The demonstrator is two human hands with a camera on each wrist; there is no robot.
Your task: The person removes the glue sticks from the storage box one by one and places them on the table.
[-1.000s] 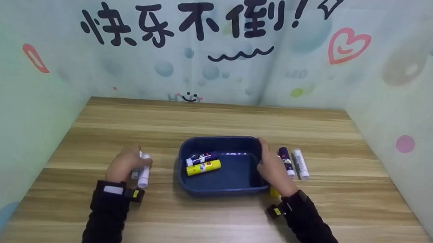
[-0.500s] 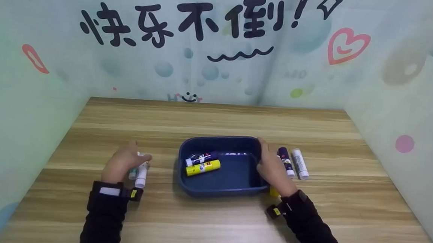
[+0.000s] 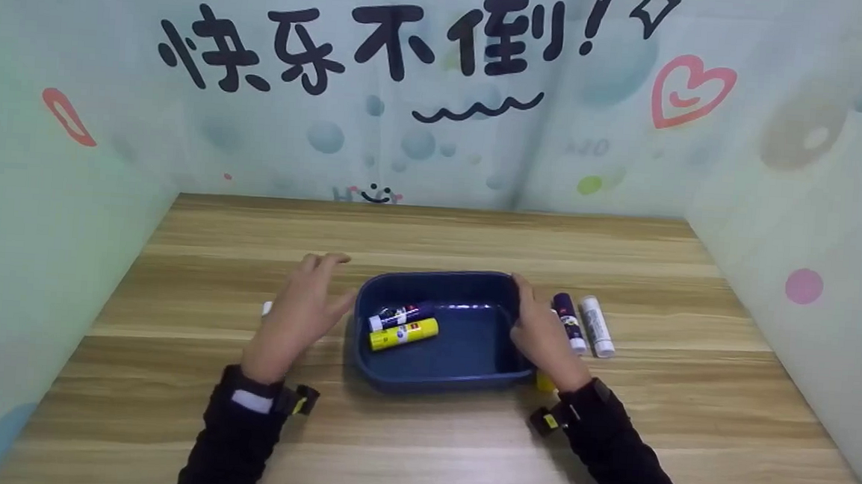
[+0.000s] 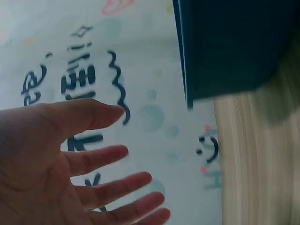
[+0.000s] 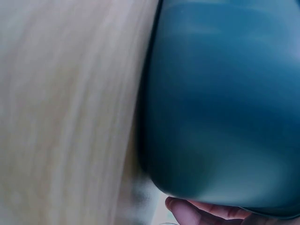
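Observation:
My left hand (image 3: 297, 320) is held just off the left wall of a dark blue plastic bin (image 3: 460, 382). In the left wrist view its fingers are spread with nothing between them. My right hand (image 3: 548, 343) grips the bin's right rim, and its fingers (image 5: 187, 213) show at the bin wall in the right wrist view. Inside the bin lie a purple glue stick (image 3: 400, 316) and a yellow glue stick (image 3: 404, 335), side by side at the left. A white end of a glue stick (image 3: 267, 308) peeks out beside my left hand, which hides the rest.
To the right of the bin lie a purple glue stick (image 3: 570, 324) and a white glue stick (image 3: 597, 327). A yellow piece (image 3: 545, 381) is mostly hidden under my right hand. Printed cloth walls (image 3: 436, 160) border the wooden table (image 3: 418, 458) at the back and sides.
My left hand has left the white glue sticks, rising and moving right towards the bin with its fingers spreading. The right hand and the bin have stayed in place.

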